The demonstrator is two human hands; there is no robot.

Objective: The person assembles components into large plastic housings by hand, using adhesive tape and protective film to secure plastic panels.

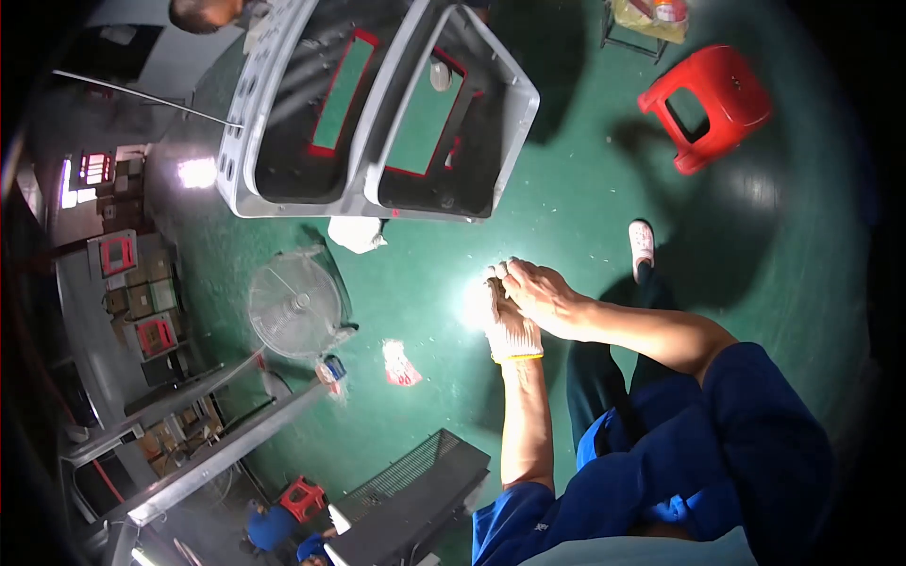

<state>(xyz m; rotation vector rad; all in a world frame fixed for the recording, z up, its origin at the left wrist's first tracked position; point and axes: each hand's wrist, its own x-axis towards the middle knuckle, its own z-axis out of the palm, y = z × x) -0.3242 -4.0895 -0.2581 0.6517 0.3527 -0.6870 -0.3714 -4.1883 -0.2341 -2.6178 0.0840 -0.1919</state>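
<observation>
In front of my body both hands meet above the green floor. A white knitted glove (pixel 517 338) with a yellow cuff edge covers my left hand (pixel 504 311), its fingers stretched forward and partly hidden. My bare right hand (pixel 549 298) lies across them from the right, its fingers bent round the glove's finger end. Beyond my hands stands a large grey-white moulded housing (pixel 357 203) with two deep bays. Red strips edge the openings in its bays.
A red plastic stool (pixel 727 94) stands at the far right. To the left are a round floor fan (pixel 297 302) and a plastic bag (pixel 400 364) on the floor. A dark perforated metal cabinet (pixel 415 500) is near left. Another person's head (pixel 203 13) shows beside the housing.
</observation>
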